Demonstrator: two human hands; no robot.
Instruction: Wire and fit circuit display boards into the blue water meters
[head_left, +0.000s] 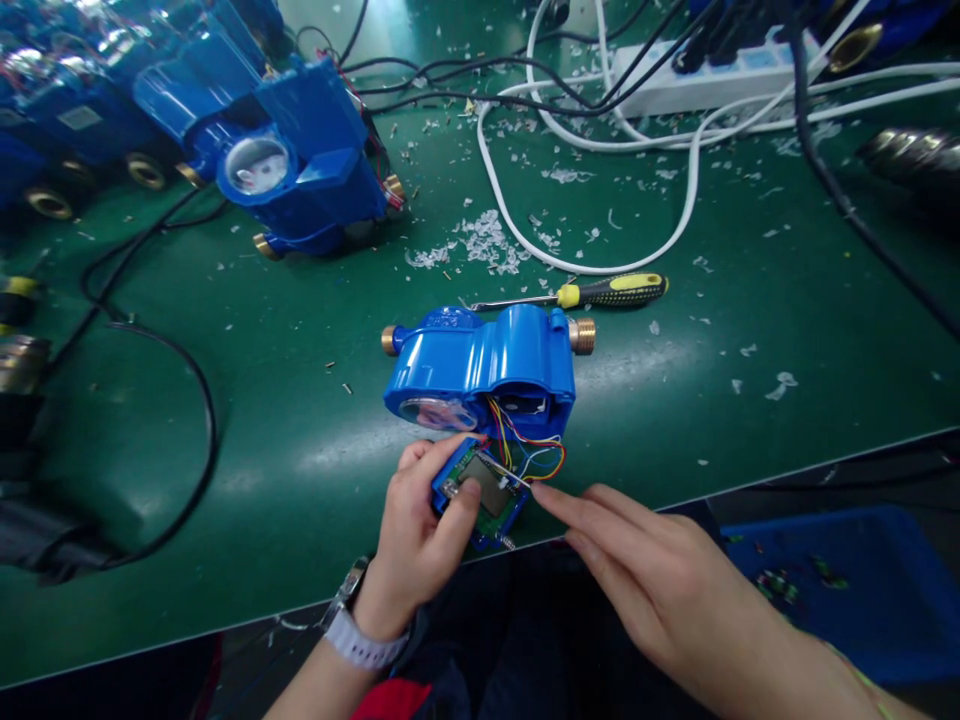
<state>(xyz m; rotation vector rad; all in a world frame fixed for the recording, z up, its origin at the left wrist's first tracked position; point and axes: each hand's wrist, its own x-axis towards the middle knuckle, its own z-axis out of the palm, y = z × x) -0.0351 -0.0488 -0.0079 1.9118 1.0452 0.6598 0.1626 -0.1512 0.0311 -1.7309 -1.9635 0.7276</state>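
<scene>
My left hand (427, 530) grips a circuit board in a blue plastic cover (491, 490) near the table's front edge, its thumb pressed on the board's face. Thin coloured wires (551, 465) run from the board into the open compartment of a blue water meter (480, 360), which lies just beyond with brass threaded ends. Fingers together, my right hand (652, 570) holds a slim metal tool (514, 474) whose tip lies over the board's upper edge; its exact kind is hard to make out. Behind the meter rests a yellow-and-black screwdriver (615, 291).
Another blue meter (300, 170) stands at the back left beside several more (82, 110). White plastic scraps (487, 240) litter the green table (300, 520). A power strip (697, 75), cables, and dark power tools (919, 165) occupy the edges. A blue tray (877, 580) sits lower right.
</scene>
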